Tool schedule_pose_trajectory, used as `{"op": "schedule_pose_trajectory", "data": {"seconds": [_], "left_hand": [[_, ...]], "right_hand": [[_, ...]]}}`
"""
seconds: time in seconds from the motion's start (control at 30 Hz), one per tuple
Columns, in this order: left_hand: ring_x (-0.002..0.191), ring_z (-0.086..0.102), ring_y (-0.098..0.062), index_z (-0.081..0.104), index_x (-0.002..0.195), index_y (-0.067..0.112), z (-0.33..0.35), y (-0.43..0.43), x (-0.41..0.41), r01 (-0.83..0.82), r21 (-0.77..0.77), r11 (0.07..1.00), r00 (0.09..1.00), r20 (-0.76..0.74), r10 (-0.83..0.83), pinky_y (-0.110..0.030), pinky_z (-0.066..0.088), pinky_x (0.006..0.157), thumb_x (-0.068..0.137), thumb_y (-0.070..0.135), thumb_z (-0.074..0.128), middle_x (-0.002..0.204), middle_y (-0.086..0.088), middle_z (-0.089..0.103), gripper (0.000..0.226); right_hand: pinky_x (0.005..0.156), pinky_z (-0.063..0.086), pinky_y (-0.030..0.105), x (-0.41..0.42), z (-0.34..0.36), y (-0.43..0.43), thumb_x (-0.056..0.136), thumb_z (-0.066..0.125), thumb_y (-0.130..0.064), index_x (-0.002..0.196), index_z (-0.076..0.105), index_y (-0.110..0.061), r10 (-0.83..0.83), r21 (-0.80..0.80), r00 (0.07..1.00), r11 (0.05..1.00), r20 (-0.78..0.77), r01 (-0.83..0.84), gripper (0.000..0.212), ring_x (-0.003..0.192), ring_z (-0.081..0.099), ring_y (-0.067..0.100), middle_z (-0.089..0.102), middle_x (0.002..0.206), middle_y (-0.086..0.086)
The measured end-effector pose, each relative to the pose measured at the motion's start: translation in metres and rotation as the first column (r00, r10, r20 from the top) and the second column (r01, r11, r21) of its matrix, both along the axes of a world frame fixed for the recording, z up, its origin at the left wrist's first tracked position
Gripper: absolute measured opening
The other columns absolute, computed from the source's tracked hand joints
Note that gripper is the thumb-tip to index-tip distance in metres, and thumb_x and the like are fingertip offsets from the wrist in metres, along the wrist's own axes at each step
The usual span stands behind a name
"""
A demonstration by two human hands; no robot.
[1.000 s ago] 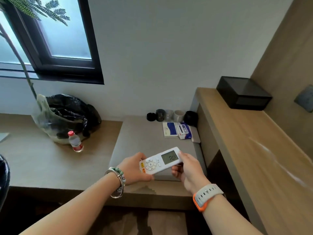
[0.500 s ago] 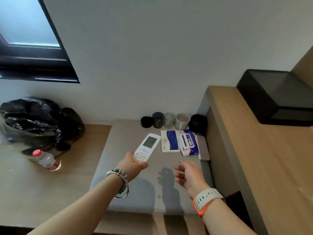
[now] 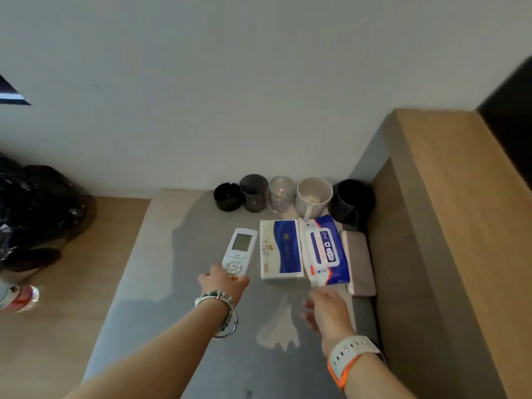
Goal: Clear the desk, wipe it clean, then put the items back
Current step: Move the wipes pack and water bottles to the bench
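Black plastic of a rubbish bag [image 3: 34, 203] runs off the left edge. Below it a bottle [image 3: 17, 298] with a red band is cropped and smeared, and a dark box [image 3: 512, 116] on the wooden shelf [image 3: 460, 226] at the right is also cut by the frame. The left hand [image 3: 223, 282] covers the near end of the remote [image 3: 239, 251], so the lowest buttons and the fingers beneath are hidden. Whether the remote rests on the grey desk [image 3: 172, 283] or hangs just above it cannot be told, and the digits on its screen are too faint to read. The right hand [image 3: 326, 311] is blurred; its fingers hang loose and hold nothing, above the desk near the close corner of the wet-wipe pack [image 3: 324, 250]. The left hand grips the remote by that near end, thumb on top beside the round keypad, and the rest of the body juts out beyond the knuckles. Its long axis runs away from the person toward the wall, tipped slightly right, screen end farthest and face up. It sits just left of the tissue box [image 3: 280, 249], roughly parallel with it across a narrow gap. Right of the wipes lies a pale flat case [image 3: 358, 263], and along the wall stand an ashtray [image 3: 228, 196], a dark glass [image 3: 254, 192], a clear glass [image 3: 280, 194], a white mug [image 3: 313, 197] and a black cup [image 3: 351, 201].
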State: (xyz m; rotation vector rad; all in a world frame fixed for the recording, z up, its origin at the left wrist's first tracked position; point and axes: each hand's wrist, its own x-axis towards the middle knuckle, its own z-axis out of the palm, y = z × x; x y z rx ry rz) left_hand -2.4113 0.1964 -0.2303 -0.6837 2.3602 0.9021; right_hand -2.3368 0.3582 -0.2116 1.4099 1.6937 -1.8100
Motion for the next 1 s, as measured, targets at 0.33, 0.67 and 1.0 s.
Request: {"op": "schedule_pose_trajectory", "data": {"seconds": [0.33, 0.67, 1.0], "left_hand": [[0.103, 0.053, -0.04, 0.039, 0.124, 0.006, -0.064, 0.035, -0.048, -0.103, -0.078, 0.992, 0.992, 0.067, 0.108, -0.041, 0.046, 0.087, 0.081, 0.029, 0.066, 0.123, -0.018, 0.035, 0.056], [0.121, 0.04, -0.035, 0.033, 0.135, 0.012, -0.075, 0.042, -0.055, 0.085, -0.159, 0.984, 0.994, 0.082, -0.073, -0.044, 0.036, 0.1, 0.084, 0.023, 0.061, 0.13, -0.017, 0.04, 0.059], [0.118, 0.045, -0.023, 0.045, 0.129, 0.025, 0.043, 0.05, -0.069, 0.732, -0.37, 0.572, 0.553, -0.166, -0.816, -0.032, 0.039, 0.094, 0.09, 0.033, 0.05, 0.13, -0.001, 0.045, 0.04]], "right_hand": [[0.069, 0.045, 0.035, -0.038, -0.052, 0.016, 0.094, 0.049, -0.011, 0.088, 0.056, -0.011, 0.017, 0.001, 1.0, 1.0, 0.025, -0.017, 0.009, 0.072, 0.055, 0.021, 0.058, 0.081, 0.009], [0.064, 0.049, 0.028, -0.049, -0.073, 0.028, 0.094, 0.055, -0.021, 0.102, 0.054, -0.017, 0.095, 0.143, 0.995, 0.985, 0.041, -0.1, 0.009, 0.1, 0.058, 0.023, 0.057, 0.116, 0.01], [0.071, 0.041, 0.021, -0.066, 0.026, 0.033, 0.096, 0.045, -0.019, 0.119, 0.049, -0.015, 0.487, 0.546, 0.872, 0.717, 0.052, -0.433, 0.024, 0.094, 0.047, 0.014, 0.046, 0.123, 0.005]]}}
